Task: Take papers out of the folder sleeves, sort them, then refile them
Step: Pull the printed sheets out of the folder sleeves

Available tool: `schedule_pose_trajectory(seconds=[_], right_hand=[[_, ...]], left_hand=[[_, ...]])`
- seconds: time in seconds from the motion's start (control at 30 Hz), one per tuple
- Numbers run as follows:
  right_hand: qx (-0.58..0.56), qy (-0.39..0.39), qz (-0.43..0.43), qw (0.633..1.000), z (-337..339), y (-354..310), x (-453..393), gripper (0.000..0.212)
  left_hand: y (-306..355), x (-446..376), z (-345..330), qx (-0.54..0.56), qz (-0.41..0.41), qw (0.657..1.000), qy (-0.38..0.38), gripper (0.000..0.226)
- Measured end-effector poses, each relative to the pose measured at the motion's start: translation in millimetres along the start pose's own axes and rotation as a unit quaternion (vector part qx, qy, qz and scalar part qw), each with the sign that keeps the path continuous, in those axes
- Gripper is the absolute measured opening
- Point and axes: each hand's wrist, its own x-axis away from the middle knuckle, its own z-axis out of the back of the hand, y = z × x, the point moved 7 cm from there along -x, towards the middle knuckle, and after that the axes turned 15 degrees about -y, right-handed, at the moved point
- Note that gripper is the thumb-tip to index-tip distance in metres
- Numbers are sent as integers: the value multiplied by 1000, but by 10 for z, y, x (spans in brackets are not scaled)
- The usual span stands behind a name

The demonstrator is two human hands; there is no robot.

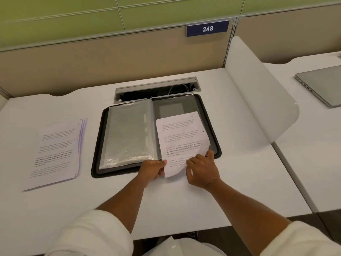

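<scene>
Printed sheet (180,137) on right half of open display folder (103,145), both hands at its near edge.

Sheet looks light, floppy, creases easily; best taken at the near edge or a corner. Left hand (152,169) pinches the bottom-left edge, thumb on top; right hand (202,171) has fingers curled round the bottom-right corner, which curls up. Clear sleeves (129,135) likely slick and clingy. Sorted paper stack (57,150) at 9 o'clock of the folder, well apart. Cable tray slot (155,89) just beyond the folder at 12. Frosted divider panel (258,100) at 3 o'clock, closed laptop (321,85) past it. Nothing blocks the pull toward 6.
</scene>
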Motion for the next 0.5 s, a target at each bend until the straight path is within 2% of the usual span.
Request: schedule_pose_trajectory(seconds=[0.13, 0.23, 0.37, 0.5], right_hand=[[-5, -56, -89, 994, 21, 82, 30, 43], [-26, -63, -200, 977, 90, 227, 47, 52], [-70, -126, -359, 922, 45, 512, 79, 48], [-201, -173, -417, 870, -96, 720, 148, 44]], left_hand=[[0, 17, -40, -12, -21, 1000, 2, 20], [-28, 37, -38, -28, -23, 999, 9, 20], [-125, 78, -25, -51, -12, 999, -2, 20], [-157, 124, -64, -69, 0, 997, -31, 17]])
